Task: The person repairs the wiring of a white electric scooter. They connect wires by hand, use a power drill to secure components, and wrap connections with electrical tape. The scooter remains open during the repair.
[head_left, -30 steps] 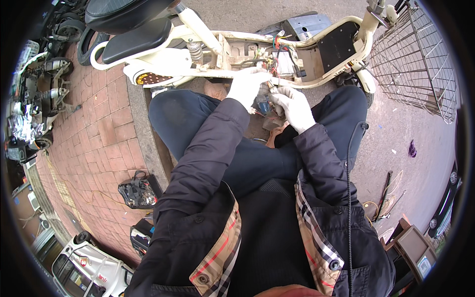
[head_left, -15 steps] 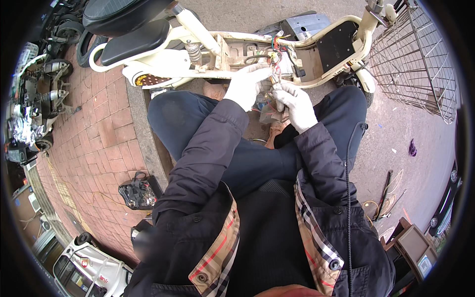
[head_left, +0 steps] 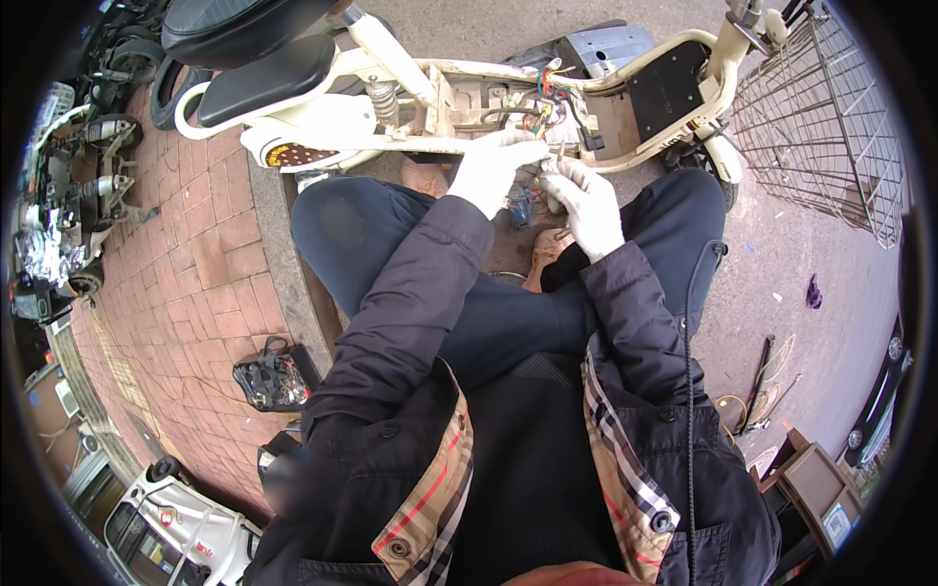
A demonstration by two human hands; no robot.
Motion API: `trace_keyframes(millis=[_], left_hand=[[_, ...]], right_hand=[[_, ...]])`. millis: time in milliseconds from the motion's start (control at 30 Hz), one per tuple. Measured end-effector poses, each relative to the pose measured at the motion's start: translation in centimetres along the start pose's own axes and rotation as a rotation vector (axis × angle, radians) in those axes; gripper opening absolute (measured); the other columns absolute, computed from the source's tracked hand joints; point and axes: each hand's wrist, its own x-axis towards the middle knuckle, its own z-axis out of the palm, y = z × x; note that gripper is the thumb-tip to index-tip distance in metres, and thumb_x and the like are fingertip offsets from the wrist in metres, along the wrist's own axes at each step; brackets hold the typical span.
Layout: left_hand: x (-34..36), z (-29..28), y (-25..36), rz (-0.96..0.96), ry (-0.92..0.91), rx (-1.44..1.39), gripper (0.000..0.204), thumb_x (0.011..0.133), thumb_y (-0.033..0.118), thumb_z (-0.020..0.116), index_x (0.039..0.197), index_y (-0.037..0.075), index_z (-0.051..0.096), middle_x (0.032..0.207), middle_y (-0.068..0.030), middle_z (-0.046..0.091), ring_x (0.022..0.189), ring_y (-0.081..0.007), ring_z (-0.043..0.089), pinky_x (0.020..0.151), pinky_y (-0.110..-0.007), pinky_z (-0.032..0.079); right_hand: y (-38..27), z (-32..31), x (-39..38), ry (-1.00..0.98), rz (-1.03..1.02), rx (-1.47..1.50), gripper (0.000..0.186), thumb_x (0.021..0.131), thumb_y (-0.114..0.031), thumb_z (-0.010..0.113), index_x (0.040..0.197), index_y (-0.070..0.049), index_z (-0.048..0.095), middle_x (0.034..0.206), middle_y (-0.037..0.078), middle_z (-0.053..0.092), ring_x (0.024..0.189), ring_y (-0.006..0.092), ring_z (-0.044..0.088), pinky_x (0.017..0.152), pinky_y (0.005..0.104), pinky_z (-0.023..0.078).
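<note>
Both my hands wear white gloves and meet over the near side of a cream electric scooter frame point(head_left: 459, 146). My left hand point(head_left: 496, 168) is closed in a pinch, but what its fingertips hold is hidden. Just right of it, my right hand point(head_left: 584, 203) has thumb and fingers pressed together on a thin wire point(head_left: 561, 153), its end hard to make out. Beyond the fingertips, red, green, yellow and black wires point(head_left: 553, 88) spill from the scooter's open middle. A small blue and dark object point(head_left: 521, 207) lies below the hands, between my legs.
A black seat point(head_left: 266, 86) and a wire basket point(head_left: 831, 127) flank the scooter. Behind it lies a grey panel point(head_left: 608, 49). A black tool bag point(head_left: 277, 376) sits on the brick paving at left. Parked vehicles and a brown cabinet point(head_left: 816, 488) stand farther out.
The coloured wires that were between my fingers now lie back in the scooter's middle. My left fingers have stretched slightly rightward. The blue object below the hands shows more plainly.
</note>
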Motion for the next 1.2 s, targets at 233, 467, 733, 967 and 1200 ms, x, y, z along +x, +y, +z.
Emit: trace_keyframes(millis=[233,467,733,967,1200], left_hand=[[0.57,-0.57,-0.92,0.045,-0.035,-0.134,0.024,0.097,0.009,0.074,0.119,0.000,0.070,0.105,-0.0080,0.076,0.093,-0.0176,0.074,0.083,-0.031,0.060],[0.24,-0.45,-0.69,0.032,-0.043,-0.189,0.021,0.099,0.010,0.071,0.117,-0.002,0.070,0.104,-0.0093,0.076,0.091,-0.0187,0.074,0.079,-0.031,0.059],[0.62,-0.48,-0.55,-0.059,-0.073,-0.236,0.029,0.104,0.019,0.065,0.123,-0.003,0.070,0.109,-0.0116,0.076,0.097,-0.0221,0.074,0.087,-0.036,0.059],[0.17,-0.35,-0.92,0.080,-0.054,-0.044,0.025,0.101,0.016,0.067,0.119,-0.001,0.073,0.109,-0.0093,0.075,0.100,-0.0196,0.073,0.089,-0.035,0.059],[0.53,-0.59,-0.71,-0.115,-0.027,-0.237,0.026,0.101,0.019,0.065,0.118,0.000,0.071,0.111,-0.0126,0.075,0.099,-0.0258,0.072,0.091,-0.039,0.056]], right_hand=[[0.27,-0.34,0.90,-0.114,0.010,0.243,0.020,0.103,-0.015,0.064,0.109,0.003,0.070,0.079,0.002,0.064,0.072,0.0120,0.057,0.068,0.0281,0.046],[-0.07,-0.40,0.56,-0.115,0.038,0.385,0.025,0.102,-0.015,0.063,0.114,0.006,0.069,0.080,0.006,0.064,0.073,0.0173,0.058,0.072,0.0307,0.047],[0.08,-0.10,0.44,0.003,0.029,0.220,0.026,0.104,-0.015,0.066,0.123,0.003,0.071,0.086,0.002,0.069,0.076,0.0105,0.063,0.073,0.0269,0.053],[-0.06,-0.23,0.30,-0.002,0.099,0.199,0.025,0.105,-0.015,0.065,0.121,0.002,0.071,0.086,0.002,0.069,0.077,0.0094,0.062,0.073,0.0267,0.053],[-0.27,-0.07,0.22,0.015,0.122,0.233,0.022,0.105,-0.015,0.065,0.118,0.001,0.071,0.087,0.001,0.070,0.077,0.0094,0.062,0.075,0.0268,0.054]])
